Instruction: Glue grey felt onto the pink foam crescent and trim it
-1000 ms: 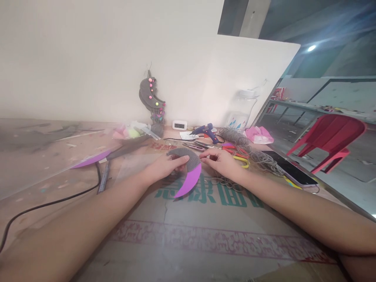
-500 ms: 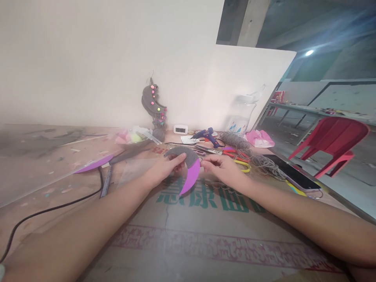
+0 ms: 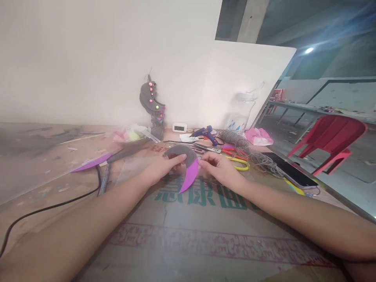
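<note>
Above the printed cardboard (image 3: 182, 250), squarely in front of you, is the purple crescent (image 3: 191, 175), its upper part wrapped in gray yarn (image 3: 184, 152) and its bare tip pointing down toward you. Your left hand (image 3: 166, 166) pinches it from the left side, thumb flat on the wrapped part and the other fingers curled behind. Your right hand (image 3: 216, 165) is at the crescent's right edge, thumb and forefinger pressed together; a strand may be between them, but the view is too soft for you to be sure.

Beyond the crescent lie a blue glue gun (image 3: 205, 134) and a white digital clock (image 3: 179, 127). To its right, past your right hand, are yellow-handled scissors (image 3: 242, 163), loose gray yarn (image 3: 268, 164) and a phone (image 3: 290, 169). Behind it, against the wall, a gray crescent ornament (image 3: 149, 98) with colored balls stands out; well to its left lies another purple piece (image 3: 92, 162).
</note>
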Tool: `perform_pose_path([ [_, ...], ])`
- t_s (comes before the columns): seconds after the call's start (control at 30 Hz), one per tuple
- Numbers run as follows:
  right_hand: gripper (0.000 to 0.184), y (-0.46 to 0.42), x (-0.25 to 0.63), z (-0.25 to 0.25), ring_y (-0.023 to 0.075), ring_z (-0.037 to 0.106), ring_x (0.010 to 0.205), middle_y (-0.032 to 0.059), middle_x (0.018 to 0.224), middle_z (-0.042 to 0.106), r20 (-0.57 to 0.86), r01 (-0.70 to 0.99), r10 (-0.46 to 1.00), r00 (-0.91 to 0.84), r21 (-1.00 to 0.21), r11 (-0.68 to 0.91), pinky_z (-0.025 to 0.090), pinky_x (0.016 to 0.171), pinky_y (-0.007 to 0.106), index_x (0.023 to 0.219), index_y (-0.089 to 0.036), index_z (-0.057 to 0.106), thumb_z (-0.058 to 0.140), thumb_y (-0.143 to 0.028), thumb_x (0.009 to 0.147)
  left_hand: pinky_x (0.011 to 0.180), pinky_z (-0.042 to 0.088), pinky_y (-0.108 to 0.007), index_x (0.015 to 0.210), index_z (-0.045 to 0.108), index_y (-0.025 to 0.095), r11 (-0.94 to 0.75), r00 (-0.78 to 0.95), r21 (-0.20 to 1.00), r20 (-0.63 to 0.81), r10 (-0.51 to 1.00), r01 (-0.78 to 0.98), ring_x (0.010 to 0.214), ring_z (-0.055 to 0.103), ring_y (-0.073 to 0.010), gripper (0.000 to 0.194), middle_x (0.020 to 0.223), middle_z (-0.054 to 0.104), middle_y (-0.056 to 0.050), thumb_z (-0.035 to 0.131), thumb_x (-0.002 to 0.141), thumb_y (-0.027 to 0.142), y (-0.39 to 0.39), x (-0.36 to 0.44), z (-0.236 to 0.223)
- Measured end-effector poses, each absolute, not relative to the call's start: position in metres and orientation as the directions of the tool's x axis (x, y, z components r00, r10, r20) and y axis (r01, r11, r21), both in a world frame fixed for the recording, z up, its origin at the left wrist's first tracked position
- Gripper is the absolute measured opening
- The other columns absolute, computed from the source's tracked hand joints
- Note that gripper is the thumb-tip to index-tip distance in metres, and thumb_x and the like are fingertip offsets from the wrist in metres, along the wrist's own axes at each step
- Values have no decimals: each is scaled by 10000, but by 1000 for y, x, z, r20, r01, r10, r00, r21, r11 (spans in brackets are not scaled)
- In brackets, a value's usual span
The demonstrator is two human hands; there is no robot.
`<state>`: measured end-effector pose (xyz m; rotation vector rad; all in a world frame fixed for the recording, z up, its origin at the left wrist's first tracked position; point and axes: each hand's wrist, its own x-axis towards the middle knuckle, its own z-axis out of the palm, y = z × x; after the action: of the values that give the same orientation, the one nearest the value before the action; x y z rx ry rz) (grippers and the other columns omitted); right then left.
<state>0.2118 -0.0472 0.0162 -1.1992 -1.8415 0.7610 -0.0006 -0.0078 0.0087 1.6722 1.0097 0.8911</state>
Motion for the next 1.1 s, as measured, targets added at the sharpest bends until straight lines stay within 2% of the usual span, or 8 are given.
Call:
perform_pose_path([
  [0.1, 178, -48, 212, 16, 104, 440, 593, -28, 692, 500, 434, 457, 885, -168, -761, 460, 373, 549, 242, 798, -192, 532, 571, -359, 846, 640, 380, -285, 670, 603, 172, -179, 381, 950, 72, 922, 255, 639, 504, -150, 415, 654, 572, -7, 578, 766, 575, -5, -2, 5],
  [0.2, 125, -48, 214, 16, 124, 476, 633, -2, 755, 551, 488, 507, 856, -169, -702, 500, 405, 586, 263, 905, -197, 571, 565, -309, 849, 636, 379, -286, 671, 609, 170, -185, 380, 945, 71, 922, 270, 637, 505, -153, 424, 650, 574, -10, 572, 766, 582, -7, -2, 6],
  [0.3, 235, -48, 215, 14, 120, 507, 653, 47, 1017, 611, 502, 504, 844, -189, -688, 522, 444, 612, 279, 1067, -219, 560, 573, -277, 840, 631, 380, -278, 683, 612, 167, -194, 391, 943, 76, 917, 270, 642, 503, -148, 429, 661, 572, -10, 568, 766, 586, -9, -2, 8],
  [0.37, 307, -46, 216, 13, 106, 517, 630, 61, 1156, 590, 446, 452, 868, -216, -743, 494, 462, 598, 281, 1134, -239, 525, 579, -275, 834, 611, 378, -272, 691, 614, 167, -188, 396, 941, 65, 916, 282, 644, 504, -148, 438, 675, 576, -14, 566, 759, 597, -10, -2, 9],
  [0.5, 323, -42, 216, 12, 96, 503, 571, 34, 973, 628, 324, 399, 920, -221, -830, 389, 451, 545, 262, 1107, -223, 530, 613, -304, 805, 571, 384, -273, 714, 628, 168, -148, 388, 943, 22, 921, 299, 644, 521, -162, 452, 714, 608, -36, 580, 729, 617, -9, -2, 6],
  [0.6, 214, -39, 217, 12, 98, 487, 565, 4, 801, 607, 308, 414, 929, -204, -833, 366, 430, 540, 253, 949, -191, 588, 615, -340, 797, 563, 375, -272, 707, 632, 178, -139, 390, 946, 14, 921, 293, 633, 519, -157, 432, 687, 597, -24, 589, 726, 607, -8, -2, 5],
  [0.7, 196, -39, 217, 12, 98, 457, 554, -12, 705, 567, 298, 446, 935, -195, -822, 355, 397, 526, 247, 840, -176, 610, 607, -367, 797, 556, 369, -268, 700, 628, 178, -147, 411, 949, 20, 912, 280, 616, 511, -147, 424, 657, 573, -8, 595, 729, 599, -9, -2, 5],
  [1.1, 260, -39, 218, 11, 89, 336, 477, -54, 584, 416, 259, 477, 931, -258, -804, 356, 276, 449, 227, 780, -189, 568, 513, -434, 848, 586, 380, -275, 727, 637, 165, -157, 429, 944, 19, 903, 290, 641, 525, -154, 431, 699, 608, -24, 591, 738, 594, -9, -2, 5],
])
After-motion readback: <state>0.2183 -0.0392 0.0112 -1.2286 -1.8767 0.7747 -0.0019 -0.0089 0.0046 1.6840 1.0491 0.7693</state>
